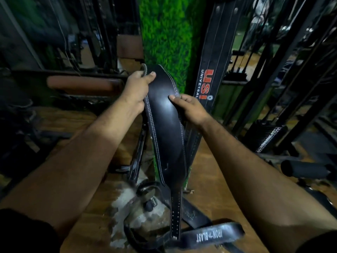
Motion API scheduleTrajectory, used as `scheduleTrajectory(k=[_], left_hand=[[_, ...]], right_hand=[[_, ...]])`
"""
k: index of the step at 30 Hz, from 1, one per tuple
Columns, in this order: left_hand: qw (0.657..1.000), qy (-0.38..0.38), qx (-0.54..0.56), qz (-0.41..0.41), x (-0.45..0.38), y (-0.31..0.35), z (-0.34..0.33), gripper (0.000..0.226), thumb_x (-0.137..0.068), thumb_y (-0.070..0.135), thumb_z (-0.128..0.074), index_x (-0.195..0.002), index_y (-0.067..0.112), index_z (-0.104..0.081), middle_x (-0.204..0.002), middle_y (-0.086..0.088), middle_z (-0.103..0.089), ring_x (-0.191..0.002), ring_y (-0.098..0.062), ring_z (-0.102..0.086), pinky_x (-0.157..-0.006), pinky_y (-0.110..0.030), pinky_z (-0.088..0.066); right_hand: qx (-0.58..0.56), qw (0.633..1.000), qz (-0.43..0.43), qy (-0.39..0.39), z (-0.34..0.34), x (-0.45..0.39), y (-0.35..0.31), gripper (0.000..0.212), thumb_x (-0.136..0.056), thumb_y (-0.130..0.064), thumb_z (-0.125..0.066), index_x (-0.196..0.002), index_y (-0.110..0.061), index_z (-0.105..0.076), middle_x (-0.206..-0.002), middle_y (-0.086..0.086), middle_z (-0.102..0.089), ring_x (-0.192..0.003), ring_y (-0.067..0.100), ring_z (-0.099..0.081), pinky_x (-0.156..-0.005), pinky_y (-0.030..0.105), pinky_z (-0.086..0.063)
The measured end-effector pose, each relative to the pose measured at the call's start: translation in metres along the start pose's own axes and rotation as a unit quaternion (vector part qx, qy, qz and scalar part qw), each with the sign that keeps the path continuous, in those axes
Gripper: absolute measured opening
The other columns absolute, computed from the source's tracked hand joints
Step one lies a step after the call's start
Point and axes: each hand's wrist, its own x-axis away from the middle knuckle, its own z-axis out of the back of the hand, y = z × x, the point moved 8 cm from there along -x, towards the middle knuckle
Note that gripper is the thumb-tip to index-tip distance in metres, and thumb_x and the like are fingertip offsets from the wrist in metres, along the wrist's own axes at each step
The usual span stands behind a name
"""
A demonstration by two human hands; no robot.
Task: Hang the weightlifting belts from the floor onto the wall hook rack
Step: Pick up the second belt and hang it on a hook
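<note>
Belt in question is the wide black leather one with white stitching (pixel 166 125), and it's up in the air right in the middle of the shot, held upright-ish in front of a green fake-grass wall panel (pixel 169 33). Left hand (pixel 136 88) grips the belt near its top edge, thumb lying across the front face and the other fingers wrapped behind. Right hand (pixel 189 108) holds the opposite edge a bit lower, thumb pressed on the front and fingers curled around the back. So both hands are clamped onto the same belt, one on each side.

The narrow punched-hole tail of it dangles down toward the floor, ending just above a pile of other belts (pixel 160 203) lying on the wooden floor (pixel 87 221). One strap in that pile reads IRON BLAST (pixel 209 235).

Just right of the held belt, another long black belt with red USI UNIVERSAL lettering (pixel 206 84) already hangs against the wall; I can't see what it hangs from, since the top runs out of view. Dark gym machine frames (pixel 273 79) stand on the right, pretty blurry.
</note>
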Motion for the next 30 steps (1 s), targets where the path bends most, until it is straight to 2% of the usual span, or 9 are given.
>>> scheduleTrajectory(k=[6, 10, 13, 16, 19, 21, 25, 27, 30], left_hand=[[0.985, -0.121, -0.085, -0.086, 0.025, 0.001, -0.033, 0.023, -0.096, -0.004, -0.055, -0.093, 0.017, -0.063, -0.085, 0.006, -0.073, -0.079, -0.006, -0.068, -0.078, -0.023, -0.053], [0.960, -0.217, -0.162, -0.076, 0.028, -0.014, -0.034, 0.016, -0.095, -0.002, -0.059, -0.098, 0.012, -0.065, -0.086, 0.007, -0.072, -0.083, -0.004, -0.066, -0.080, -0.019, -0.051], [0.972, -0.182, -0.151, 0.005, 0.012, -0.005, -0.026, 0.022, -0.099, 0.036, -0.058, -0.096, 0.018, -0.070, -0.096, -0.002, -0.070, -0.092, -0.017, -0.061, -0.077, -0.028, -0.046], [0.977, -0.183, -0.004, 0.106, -0.011, 0.013, -0.038, 0.055, -0.098, 0.059, -0.043, -0.113, 0.015, -0.072, -0.104, -0.009, -0.077, -0.093, -0.022, -0.075, -0.082, -0.036, -0.060], [0.990, -0.119, 0.026, 0.071, -0.034, 0.044, -0.049, 0.034, -0.102, 0.038, -0.053, -0.106, 0.008, -0.070, -0.096, -0.012, -0.077, -0.081, -0.024, -0.076, -0.070, -0.037, -0.062], [0.997, -0.073, -0.011, 0.008, -0.042, 0.061, -0.053, 0.018, -0.102, 0.018, -0.055, -0.089, 0.009, -0.065, -0.087, -0.011, -0.071, -0.076, -0.023, -0.070, -0.078, -0.042, -0.059], [0.987, -0.098, -0.112, -0.058, -0.039, 0.062, -0.058, 0.018, -0.096, 0.026, -0.059, -0.090, 0.010, -0.062, -0.096, -0.020, -0.070, -0.089, -0.028, -0.064, -0.093, -0.056, -0.053], [0.980, -0.134, -0.125, -0.079, -0.026, 0.057, -0.062, 0.016, -0.098, 0.024, -0.058, -0.089, 0.012, -0.063, -0.095, -0.017, -0.072, -0.088, -0.026, -0.064, -0.087, -0.047, -0.054], [0.961, -0.177, -0.189, -0.096, -0.010, 0.044, -0.068, 0.022, -0.102, 0.019, -0.055, -0.079, 0.019, -0.057, -0.081, 0.000, -0.062, -0.077, -0.011, -0.054, -0.069, -0.029, -0.042]], right_hand=[[-0.015, 0.997, 0.031, 0.074, 0.004, -0.025, -0.068, 0.037, -0.101, -0.026, -0.061, -0.067, -0.020, -0.049, -0.048, -0.007, -0.042, -0.035, 0.007, -0.033, -0.034, 0.019, -0.025], [-0.066, 0.995, -0.027, 0.073, 0.010, -0.035, -0.078, 0.025, -0.095, -0.023, -0.067, -0.105, 0.000, -0.068, -0.085, 0.017, -0.068, -0.068, 0.027, -0.064, -0.065, 0.036, -0.056], [-0.042, 0.997, 0.020, 0.065, 0.015, -0.034, -0.087, 0.026, -0.097, -0.013, -0.064, -0.074, -0.013, -0.054, -0.056, -0.003, -0.061, -0.044, 0.011, -0.056, -0.048, 0.023, -0.047], [0.009, 0.998, 0.055, 0.009, 0.008, -0.028, -0.089, 0.019, -0.097, -0.010, -0.063, -0.080, -0.018, -0.060, -0.063, -0.008, -0.067, -0.053, 0.005, -0.061, -0.049, 0.021, -0.047], [0.062, 0.996, 0.057, -0.023, 0.002, -0.023, -0.086, 0.015, -0.096, -0.011, -0.065, -0.084, -0.019, -0.062, -0.066, -0.010, -0.066, -0.056, 0.002, -0.058, -0.051, 0.016, -0.045], [0.065, 0.996, 0.043, -0.031, 0.004, -0.021, -0.077, 0.022, -0.096, -0.012, -0.066, -0.076, -0.020, -0.062, -0.061, -0.011, -0.062, -0.052, 0.002, -0.054, -0.049, 0.016, -0.044], [0.017, 1.000, 0.012, 0.024, 0.018, -0.019, -0.076, 0.028, -0.096, -0.042, -0.065, -0.074, -0.026, -0.059, -0.063, -0.010, -0.047, -0.053, 0.006, -0.047, -0.060, 0.025, -0.047], [-0.040, 0.997, 0.037, 0.055, 0.026, -0.022, -0.093, 0.023, -0.097, -0.048, -0.061, -0.087, -0.027, -0.062, -0.066, -0.011, -0.046, -0.057, 0.007, -0.046, -0.065, 0.027, -0.047], [-0.052, 0.988, 0.112, 0.098, 0.036, -0.027, -0.127, 0.013, -0.097, -0.027, -0.066, -0.086, -0.019, -0.065, -0.071, -0.003, -0.064, -0.061, 0.013, -0.058, -0.060, 0.028, -0.048]])
